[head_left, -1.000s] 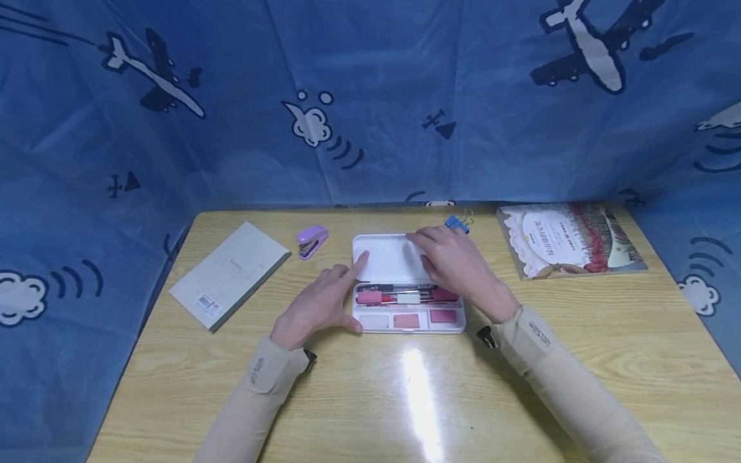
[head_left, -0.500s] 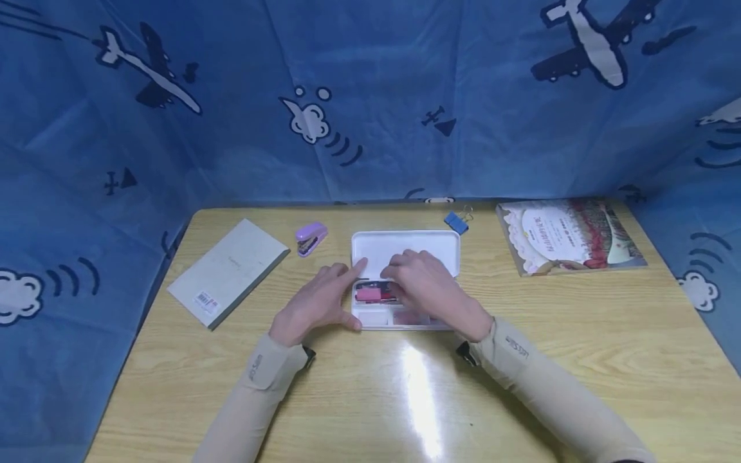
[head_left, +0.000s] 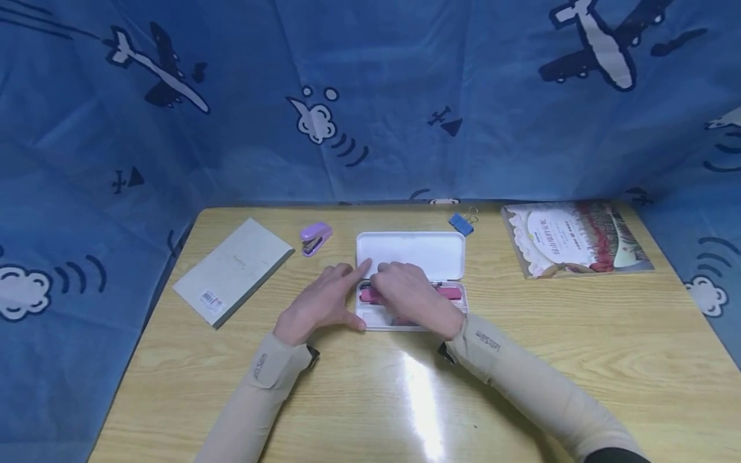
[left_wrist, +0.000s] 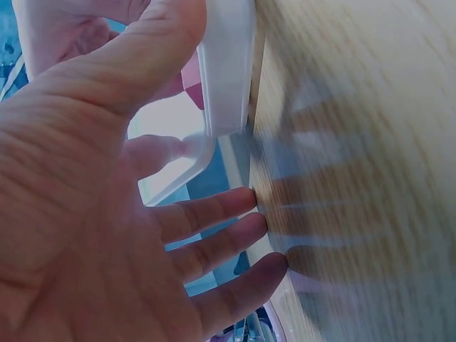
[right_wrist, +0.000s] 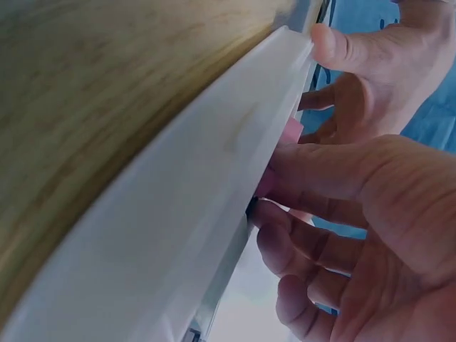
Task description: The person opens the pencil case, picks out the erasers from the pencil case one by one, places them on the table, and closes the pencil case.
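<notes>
A white pencil case (head_left: pixel 411 247) lies with its lid folded back on the table. Along its rear compartment are pens and pink pieces (head_left: pixel 448 292); pale and pink pans sit in the front row, partly covered. My left hand (head_left: pixel 321 302) braces the case's left end, thumb at the front corner and index finger at the lid, the other fingers straight in the left wrist view. My right hand (head_left: pixel 408 292) reaches into the case with curled fingers. In the right wrist view, its thumb and fingers pinch a pink block-like piece (right_wrist: pixel 265 183), mostly hidden.
Left of the case lie a grey-green notebook (head_left: pixel 234 273) and a purple stapler (head_left: pixel 316 238). Behind it rests a blue binder clip (head_left: pixel 462 224). A printed booklet (head_left: pixel 579 239) lies at the back right. Blue curtain cloth (head_left: pixel 370 103) hangs behind the table.
My right hand has moved left, from the lid's right side down into the case's rear compartment. The left hand has stayed at the left end of the case.
</notes>
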Motion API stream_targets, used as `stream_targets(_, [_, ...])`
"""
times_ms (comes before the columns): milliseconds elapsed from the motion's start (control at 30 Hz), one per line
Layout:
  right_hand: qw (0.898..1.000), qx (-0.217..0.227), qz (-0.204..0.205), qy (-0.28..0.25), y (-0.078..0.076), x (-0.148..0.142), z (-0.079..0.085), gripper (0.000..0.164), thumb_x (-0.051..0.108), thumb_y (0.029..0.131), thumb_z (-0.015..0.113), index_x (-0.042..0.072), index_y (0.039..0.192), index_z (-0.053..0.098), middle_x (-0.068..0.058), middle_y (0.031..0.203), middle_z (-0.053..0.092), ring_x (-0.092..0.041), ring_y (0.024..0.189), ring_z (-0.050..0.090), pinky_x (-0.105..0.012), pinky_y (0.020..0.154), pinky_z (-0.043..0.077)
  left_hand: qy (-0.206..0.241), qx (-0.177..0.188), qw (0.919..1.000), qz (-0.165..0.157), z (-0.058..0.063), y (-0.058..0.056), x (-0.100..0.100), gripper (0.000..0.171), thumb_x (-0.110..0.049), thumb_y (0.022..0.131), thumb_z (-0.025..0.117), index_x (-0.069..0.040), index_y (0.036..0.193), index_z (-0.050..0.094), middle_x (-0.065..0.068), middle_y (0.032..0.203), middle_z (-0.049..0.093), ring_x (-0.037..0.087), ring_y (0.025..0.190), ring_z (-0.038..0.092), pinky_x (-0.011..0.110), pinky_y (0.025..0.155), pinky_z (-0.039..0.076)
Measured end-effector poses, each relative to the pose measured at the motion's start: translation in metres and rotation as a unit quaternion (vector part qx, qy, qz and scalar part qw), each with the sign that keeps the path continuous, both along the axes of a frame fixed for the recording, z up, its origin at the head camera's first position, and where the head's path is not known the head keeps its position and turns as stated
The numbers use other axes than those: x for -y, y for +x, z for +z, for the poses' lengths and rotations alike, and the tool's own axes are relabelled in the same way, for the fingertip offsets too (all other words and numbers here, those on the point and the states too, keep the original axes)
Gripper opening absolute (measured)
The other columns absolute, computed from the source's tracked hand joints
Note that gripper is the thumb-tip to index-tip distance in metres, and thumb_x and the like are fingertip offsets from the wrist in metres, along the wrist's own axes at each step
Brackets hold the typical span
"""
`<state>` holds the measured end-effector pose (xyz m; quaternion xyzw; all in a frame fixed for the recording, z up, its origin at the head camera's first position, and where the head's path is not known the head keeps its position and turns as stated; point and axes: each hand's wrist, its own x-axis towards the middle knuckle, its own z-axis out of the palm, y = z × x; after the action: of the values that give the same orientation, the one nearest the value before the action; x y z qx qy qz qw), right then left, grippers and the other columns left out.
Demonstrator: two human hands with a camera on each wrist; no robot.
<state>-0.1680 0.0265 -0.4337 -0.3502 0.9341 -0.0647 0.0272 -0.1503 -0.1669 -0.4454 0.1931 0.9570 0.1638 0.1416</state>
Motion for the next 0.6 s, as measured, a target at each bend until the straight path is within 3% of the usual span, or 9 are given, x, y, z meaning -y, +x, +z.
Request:
stream_targets(167, [1.0, -0.008, -0.002, -0.011, -0.001, -0.006, 0.001, 0.007, 0.018, 0.092, 0.073, 0.011, 0.09, 0.072, -0.002, 0.081, 0.064, -0.017, 0.068, 0.054, -0.032, 0.057, 0.05, 0.001, -0.007, 1.0, -0.003, -0.001, -0.001, -0.002, 0.125, -0.051, 0.065, 0.092, -0.027, 0.164, 0.019, 0.009, 0.136, 0.052, 0.025, 0.113, 0.05, 0.041, 0.096, 0.051])
stream_targets(300, [0.999, -0.031, -0.016, -0.034, -0.001, -0.019, 0.006, 0.007, 0.015, 0.09, 0.074, 0.013, 0.085, 0.069, 0.0, 0.078, 0.063, -0.016, 0.068, 0.055, -0.031, 0.056, 0.048, 0.005, 0.001, 1.0, 0.004, -0.001, 0.001, -0.002, 0.126, -0.051, 0.064, 0.092, -0.029, 0.164, 0.018, 0.01, 0.14, 0.051, 0.026, 0.118, 0.05, 0.042, 0.1, 0.05])
stream_targets(600, [0.992, -0.05, -0.083, -0.086, 0.002, -0.092, 0.018, 0.012, 0.012, 0.081, 0.083, 0.014, 0.087, 0.072, 0.0, 0.081, 0.066, -0.016, 0.069, 0.058, -0.029, 0.056, 0.049, 0.006, 0.021, 0.9996, 0.015, 0.0, 0.001, -0.003, 0.126, -0.049, 0.066, 0.092, -0.031, 0.164, 0.014, 0.014, 0.153, 0.044, 0.031, 0.131, 0.046, 0.047, 0.11, 0.045])
